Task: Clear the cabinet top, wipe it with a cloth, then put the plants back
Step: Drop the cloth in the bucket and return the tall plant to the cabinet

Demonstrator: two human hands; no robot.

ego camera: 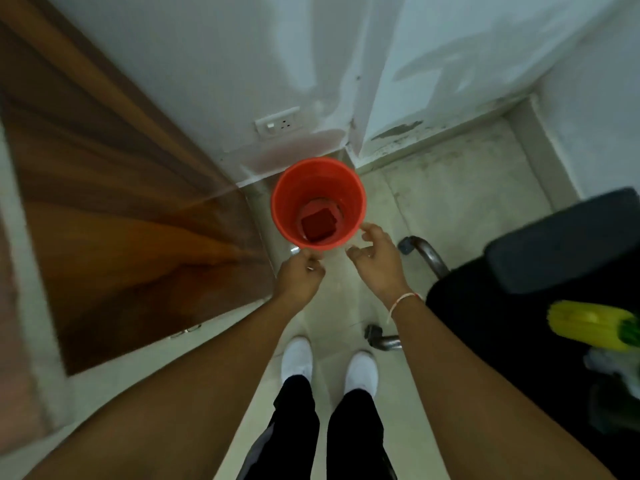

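Flanking one bucket (318, 202): two hands.

Likely an office corner: black chair (540, 271) (metal legs), wall socket (278, 120), wooden door (114, 216), tiled floor (460, 188).

At frame centre we see the bucket (318, 202) on the floor (450, 188) before the wall corner, our left hand (300, 277) and right hand (377, 258) just below its rim. The door (121, 220) fills the left; the chair (536, 306) sits lower right.
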